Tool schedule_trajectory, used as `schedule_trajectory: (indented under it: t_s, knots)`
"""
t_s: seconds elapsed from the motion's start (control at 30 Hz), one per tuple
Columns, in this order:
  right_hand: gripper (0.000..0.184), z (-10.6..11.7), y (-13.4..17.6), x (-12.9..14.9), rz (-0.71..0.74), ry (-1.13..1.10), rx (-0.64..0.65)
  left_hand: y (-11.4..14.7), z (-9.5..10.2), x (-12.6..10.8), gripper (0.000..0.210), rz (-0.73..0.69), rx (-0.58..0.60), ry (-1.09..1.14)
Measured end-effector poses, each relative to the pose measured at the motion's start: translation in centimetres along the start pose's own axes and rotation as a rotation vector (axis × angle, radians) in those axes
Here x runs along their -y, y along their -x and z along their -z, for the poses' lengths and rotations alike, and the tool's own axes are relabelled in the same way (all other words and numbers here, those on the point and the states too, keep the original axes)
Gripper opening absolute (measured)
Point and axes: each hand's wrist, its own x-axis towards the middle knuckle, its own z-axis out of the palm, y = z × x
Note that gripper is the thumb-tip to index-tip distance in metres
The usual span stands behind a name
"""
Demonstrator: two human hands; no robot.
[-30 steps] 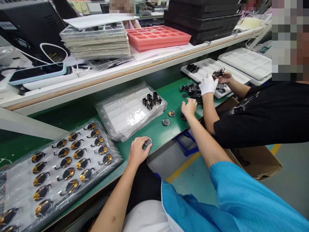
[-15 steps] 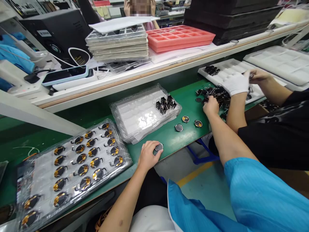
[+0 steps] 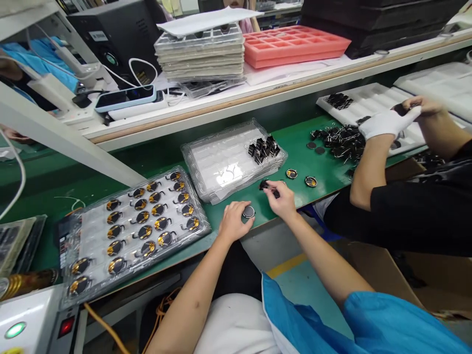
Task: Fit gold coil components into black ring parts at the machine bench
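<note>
My left hand (image 3: 233, 223) rests at the front edge of the green bench, its thumb and fingers closed around a round grey disc with a metal rim (image 3: 249, 212). Just to the right, my right hand (image 3: 283, 200) pinches a black binder clip (image 3: 264, 185); more black shows under the fingers, partly hidden. Beyond that hand lie a gold-and-black round part (image 3: 291, 173) and a second gold-and-black part (image 3: 310, 181). Another round part is mostly covered by my right hand. Behind both hands, a clear plastic tray (image 3: 214, 169) carries several black binder clips (image 3: 264, 149) at its right end.
At left, a clear tray (image 3: 94, 221) holds several gold-and-black round parts with bent tails. A co-worker's gloved hand (image 3: 379, 124) is at right, beside a pile of binder clips (image 3: 342, 141). A shelf edge (image 3: 221, 113) runs above the bench, bearing stacked trays (image 3: 199, 59) and red foam (image 3: 295, 44).
My right hand has moved left from the clip pile, bringing a binder clip near my left hand. The left hand still grips the disc. The co-worker's hands shifted, and the view has turned left.
</note>
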Motion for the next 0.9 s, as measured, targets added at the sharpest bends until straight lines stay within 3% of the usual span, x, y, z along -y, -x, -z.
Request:
schedule_trajectory:
  t_s: [0.07, 0.17, 0.3, 0.4, 0.6, 0.77, 0.9]
  knots:
    - [0.025, -1.4, 1.2, 0.7, 0.02, -0.008, 0.059, 0.2, 0.1, 0.0, 0.053, -0.008, 0.0, 0.002]
    - [0.027, -2.2, 1.2, 0.7, -0.016, -0.018, 0.025, 0.3, 0.0, 0.0, 0.067, 0.048, -0.06, -0.024]
    - [0.03, -1.7, 0.5, 0.5, -0.334, -0.241, -0.092, 0.1, -0.2, 0.1, 0.07, 0.136, -0.063, 0.028]
    - [0.036, -1.0, 0.5, 0.5, -0.466, -0.338, -0.073, 0.0, -0.1, 0.2, 0.066, 0.115, -0.044, 0.092]
    - [0.041, 0.3, 2.6, 2.4, -0.491, -0.5, 0.021, 0.1, 0.0, 0.5, 0.058, 0.172, -0.106, 0.202]
    - [0.036, 0.8, 4.5, 4.3, -0.473, -0.509, 0.047, 0.0, -0.1, 0.6, 0.042, 0.316, -0.232, 0.364]
    - [0.038, -0.3, 4.6, 4.6, -0.475, -0.62, 0.053, -0.4, 0.1, 0.4, 0.04, 0.492, -0.25, 0.566]
